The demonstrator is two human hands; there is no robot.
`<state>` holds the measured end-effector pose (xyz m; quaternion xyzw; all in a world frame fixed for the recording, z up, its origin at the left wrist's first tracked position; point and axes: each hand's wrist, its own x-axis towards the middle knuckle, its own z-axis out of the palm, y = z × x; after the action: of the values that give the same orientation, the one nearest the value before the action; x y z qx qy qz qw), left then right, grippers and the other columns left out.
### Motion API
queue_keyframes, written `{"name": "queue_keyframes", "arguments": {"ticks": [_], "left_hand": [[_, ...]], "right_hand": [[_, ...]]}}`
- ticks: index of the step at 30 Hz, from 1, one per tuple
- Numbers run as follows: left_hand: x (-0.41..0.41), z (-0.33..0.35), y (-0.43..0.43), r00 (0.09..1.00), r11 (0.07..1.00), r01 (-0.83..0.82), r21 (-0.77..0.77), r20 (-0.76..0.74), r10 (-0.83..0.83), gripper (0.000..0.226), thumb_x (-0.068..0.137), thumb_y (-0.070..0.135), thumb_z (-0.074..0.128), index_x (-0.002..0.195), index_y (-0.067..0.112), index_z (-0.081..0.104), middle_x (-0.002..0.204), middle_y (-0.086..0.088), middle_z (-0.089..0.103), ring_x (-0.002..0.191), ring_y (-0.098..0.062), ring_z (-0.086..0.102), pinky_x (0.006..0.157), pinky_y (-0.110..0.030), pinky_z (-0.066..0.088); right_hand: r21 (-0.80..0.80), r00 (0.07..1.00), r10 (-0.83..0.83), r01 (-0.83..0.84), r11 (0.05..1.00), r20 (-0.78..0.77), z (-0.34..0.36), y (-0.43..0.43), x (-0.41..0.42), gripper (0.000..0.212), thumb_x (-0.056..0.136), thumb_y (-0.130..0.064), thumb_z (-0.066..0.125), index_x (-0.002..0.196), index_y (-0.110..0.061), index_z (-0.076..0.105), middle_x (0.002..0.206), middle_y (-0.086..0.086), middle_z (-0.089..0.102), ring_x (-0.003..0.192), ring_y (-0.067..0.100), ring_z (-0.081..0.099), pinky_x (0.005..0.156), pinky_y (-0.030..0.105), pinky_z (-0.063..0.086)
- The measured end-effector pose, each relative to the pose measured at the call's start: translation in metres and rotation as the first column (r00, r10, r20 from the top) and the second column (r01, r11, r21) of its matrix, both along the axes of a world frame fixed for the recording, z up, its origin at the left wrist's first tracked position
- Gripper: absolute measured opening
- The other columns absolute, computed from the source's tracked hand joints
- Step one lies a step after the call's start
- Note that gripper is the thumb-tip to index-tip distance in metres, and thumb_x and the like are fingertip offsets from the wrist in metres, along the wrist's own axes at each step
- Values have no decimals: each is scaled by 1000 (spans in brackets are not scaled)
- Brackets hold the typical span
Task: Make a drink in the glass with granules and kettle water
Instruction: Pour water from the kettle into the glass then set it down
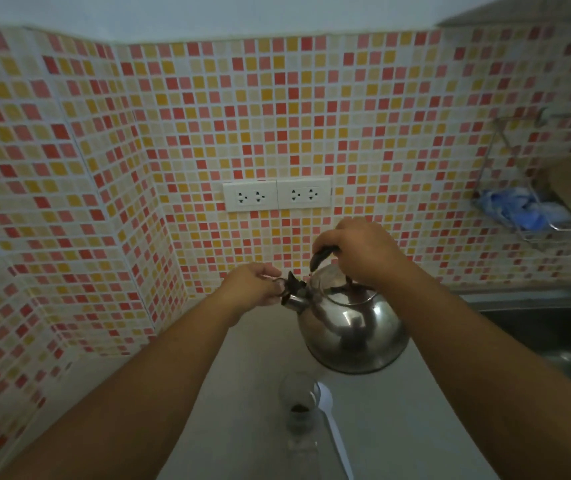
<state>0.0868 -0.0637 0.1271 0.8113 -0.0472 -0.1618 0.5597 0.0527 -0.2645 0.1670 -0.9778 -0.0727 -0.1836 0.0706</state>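
A person's right hand [363, 252] grasps the steel kettle [349, 323] above the counter [259, 393] while the left hand [259, 285] pinches its spout cap [291, 289], the glass [299, 407] of granules [299, 408] nearer; a hasty tilt could splash hot water past the glass.

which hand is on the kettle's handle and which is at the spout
The right hand grips the kettle handle on top; the left hand pinches the spout cap.

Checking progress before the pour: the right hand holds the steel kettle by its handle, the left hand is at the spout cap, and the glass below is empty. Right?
Not quite: the glass is not empty; the head view shows dark granules at its bottom. The rest holds: right hand on the kettle handle, left hand at the spout cap.
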Motion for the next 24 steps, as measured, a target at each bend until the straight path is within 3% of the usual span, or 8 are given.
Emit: {"name": "queue_keyframes", "arguments": {"ticks": [3, 9, 12, 16, 24], "left_hand": [[-20, -3, -4, 999, 999, 13, -29, -40, -14, 28, 86, 4, 68, 113, 5, 62, 106, -11, 67, 88, -18, 67, 73, -24, 58], [-50, -24, -12, 991, 999, 27, -41, -131, -32, 27, 82, 4, 72, 108, 6, 65, 93, -7, 70, 81, -18, 71, 62, -21, 61], [-59, -35, -10, 988, 999, -7, -43, -156, 0, 26, 80, 2, 73, 104, 4, 66, 92, -10, 71, 79, -20, 73, 68, -27, 63], [-73, -44, -9, 984, 999, -16, -31, -178, 10, 20, 79, 0, 74, 96, 7, 67, 94, -14, 72, 79, -23, 73, 75, -33, 63], [-93, -46, -10, 974, 998, -65, 0, -219, 63, 16, 79, -2, 73, 82, 10, 64, 104, -19, 70, 85, -28, 72, 70, -31, 63]], "right_hand": [[-102, 999, 17, -22, 995, -52, 8, -3, -20, 46, 79, -7, 59, 105, -45, 59, 88, -6, 51, 81, 18, 47, 65, 32, 40], [-206, 992, 85, -103, 973, -95, 6, -4, -53, 48, 77, -2, 59, 107, -40, 62, 80, -10, 43, 78, 14, 40, 62, 29, 30], [-212, 986, 104, -131, 968, -133, -1, 1, -64, 49, 77, 0, 58, 109, -38, 61, 91, -2, 56, 81, 15, 40, 63, 31, 33], [-203, 980, 114, -147, 968, -166, -11, 3, -77, 49, 78, 2, 58, 110, -36, 61, 100, 0, 60, 87, 17, 44, 70, 32, 39], [-299, 965, 154, -214, 930, -213, -10, 17, -88, 43, 80, -3, 61, 111, -34, 59, 101, 0, 59, 87, 17, 43, 74, 30, 37]]}}
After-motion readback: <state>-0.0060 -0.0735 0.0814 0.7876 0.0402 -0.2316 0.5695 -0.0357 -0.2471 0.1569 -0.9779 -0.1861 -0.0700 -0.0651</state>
